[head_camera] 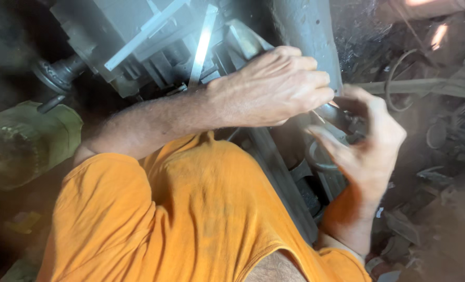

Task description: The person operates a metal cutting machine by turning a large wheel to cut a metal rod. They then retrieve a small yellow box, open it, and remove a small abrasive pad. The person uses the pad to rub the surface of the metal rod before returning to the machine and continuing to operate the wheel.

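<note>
Left hand [277,86] curled over a small metal part [330,112] at the grey machine [154,47], pinching to keep steady. Right hand [368,141] beside, fingers spread, holding nothing. Wire ring [399,78] lying behind.

Dim workshop; grimy floor [441,219] strewn with metal scrap, wire loop [399,78] at right; sunlight patch [438,34] top right; olive-green casing [23,141] at left.

We see a small dark metal ring [322,156] just beside our right hand [368,151], between its spread thumb and fingers, lying against the grey machine part [274,156]; beneath our left hand [279,86] a rounded dark metal piece [330,112] shows, mostly hidden
</note>
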